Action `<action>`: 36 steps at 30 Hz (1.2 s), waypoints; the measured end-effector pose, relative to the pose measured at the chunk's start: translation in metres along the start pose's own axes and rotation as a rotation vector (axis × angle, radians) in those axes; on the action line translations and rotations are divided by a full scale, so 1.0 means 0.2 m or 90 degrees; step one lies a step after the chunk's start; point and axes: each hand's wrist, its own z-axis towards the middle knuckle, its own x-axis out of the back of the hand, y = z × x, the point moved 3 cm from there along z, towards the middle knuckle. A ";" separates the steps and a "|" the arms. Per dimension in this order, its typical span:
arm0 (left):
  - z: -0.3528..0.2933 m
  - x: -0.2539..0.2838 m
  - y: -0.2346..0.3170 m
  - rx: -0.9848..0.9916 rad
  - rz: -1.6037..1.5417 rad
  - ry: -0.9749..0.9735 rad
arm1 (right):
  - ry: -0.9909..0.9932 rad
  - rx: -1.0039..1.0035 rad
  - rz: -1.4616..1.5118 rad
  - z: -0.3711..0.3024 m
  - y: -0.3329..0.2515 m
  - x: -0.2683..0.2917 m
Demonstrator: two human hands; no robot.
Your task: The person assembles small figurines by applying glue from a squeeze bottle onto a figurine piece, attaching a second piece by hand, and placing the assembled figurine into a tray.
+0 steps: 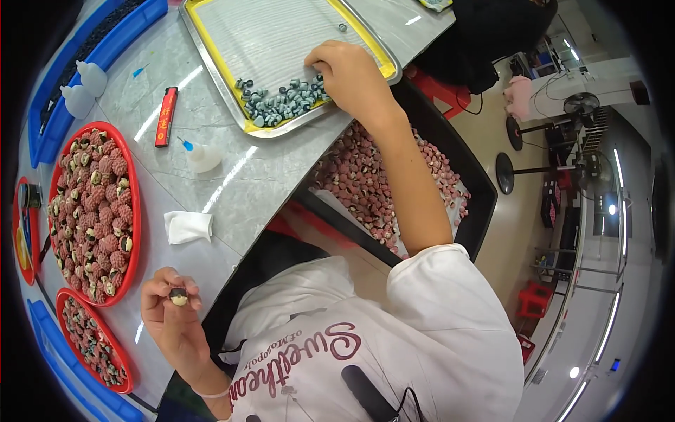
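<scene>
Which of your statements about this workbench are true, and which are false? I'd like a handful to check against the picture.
1. The left hand holds a small dark-and-cream piece. True.
2. The right hand is inside a blue tray. False: it is over the metal tray, beside the small grey-green pieces.
3. A folded white cloth or tissue lies on the table. True.
4. The larger round tray of knobbly pink pieces is green. False: it is red.
5. A long red object lies left of the metal tray. True.
</scene>
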 end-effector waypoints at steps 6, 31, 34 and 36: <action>0.00 -0.03 0.00 0.016 0.003 -0.012 | -0.055 0.009 0.044 -0.03 -0.09 0.02; 0.01 -0.05 -0.04 0.068 -0.166 -0.105 | -0.259 -0.310 1.179 -0.36 -0.59 -0.01; 0.01 -0.05 -0.04 0.074 -0.180 -0.124 | -0.367 -0.343 1.272 -0.37 -0.64 -0.04; 0.01 -0.04 -0.05 0.072 -0.193 -0.137 | -0.406 -0.353 1.313 -0.38 -0.68 -0.06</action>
